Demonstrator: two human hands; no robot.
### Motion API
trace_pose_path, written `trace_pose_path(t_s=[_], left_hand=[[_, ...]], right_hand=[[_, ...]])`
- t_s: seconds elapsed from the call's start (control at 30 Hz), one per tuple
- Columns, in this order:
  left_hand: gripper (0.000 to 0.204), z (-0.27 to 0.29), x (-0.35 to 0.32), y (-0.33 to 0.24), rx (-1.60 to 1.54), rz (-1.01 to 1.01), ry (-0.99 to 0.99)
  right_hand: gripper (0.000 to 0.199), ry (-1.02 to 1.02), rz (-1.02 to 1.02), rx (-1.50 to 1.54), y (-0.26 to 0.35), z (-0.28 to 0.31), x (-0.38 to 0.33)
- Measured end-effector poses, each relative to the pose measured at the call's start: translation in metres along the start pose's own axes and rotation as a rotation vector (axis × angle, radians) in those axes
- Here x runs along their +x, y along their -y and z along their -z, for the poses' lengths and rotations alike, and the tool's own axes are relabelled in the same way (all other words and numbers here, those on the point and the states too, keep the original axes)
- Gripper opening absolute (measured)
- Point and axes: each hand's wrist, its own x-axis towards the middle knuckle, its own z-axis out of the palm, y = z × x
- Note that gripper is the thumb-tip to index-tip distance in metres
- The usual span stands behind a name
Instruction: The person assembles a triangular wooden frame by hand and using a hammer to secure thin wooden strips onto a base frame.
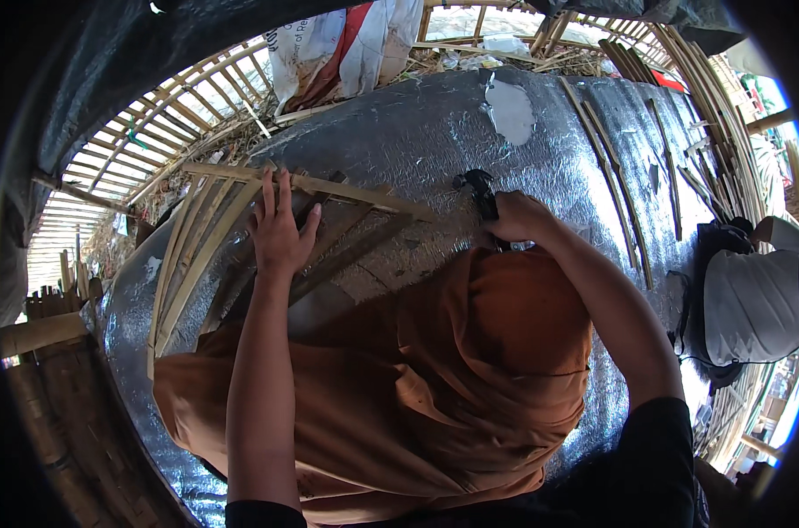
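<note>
My left hand (280, 231) lies with spread fingers over a long bamboo crosspiece (364, 194), its fingertips touching the strip. Several bamboo slats (207, 233) run from this crosspiece toward me, fanned out on a silvery foil sheet (390, 114). In my right hand (522, 218) is a hammer (478, 187) with a black head, held beyond the crosspiece's right end, close above the sheet. The hammer's handle is mostly hidden by my fingers. Brown cloth (346, 387) over my legs covers the near ends of some slats.
Loose bamboo strips (606, 167) lie on the sheet at the right. Beside them is a grey and black bag-like bundle (743, 304). A bamboo slat fence (188, 106) and a white and red sack (346, 53) border the far side. Bamboo planks (73, 422) stand at the left.
</note>
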Motion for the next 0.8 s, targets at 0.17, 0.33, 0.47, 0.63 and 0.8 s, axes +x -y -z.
trace_pose_path(t_s=[0.17, 0.33, 0.47, 0.63, 0.8], left_hand=[[0.082, -0.003, 0.000, -0.004, -0.058, 0.016, 0.002], [0.081, 0.003, -0.001, -0.001, -0.040, 0.035, 0.009], [0.081, 0.002, 0.001, -0.008, -0.040, 0.036, 0.016], [0.080, 0.004, -0.002, -0.002, -0.027, 0.034, -0.011], [0.080, 0.005, -0.002, -0.005, -0.022, 0.052, 0.017]], right_hand=[[0.055, -0.030, 0.024, 0.262, -0.015, 0.012, -0.011], [0.045, -0.184, 0.275, 0.330, -0.005, 0.013, -0.030], [0.048, -0.450, 0.394, 0.206, -0.017, 0.001, -0.028], [0.042, -0.343, 0.390, 0.164, 0.007, 0.028, -0.047], [0.039, -0.466, 0.571, 0.072, 0.003, 0.023, -0.041]])
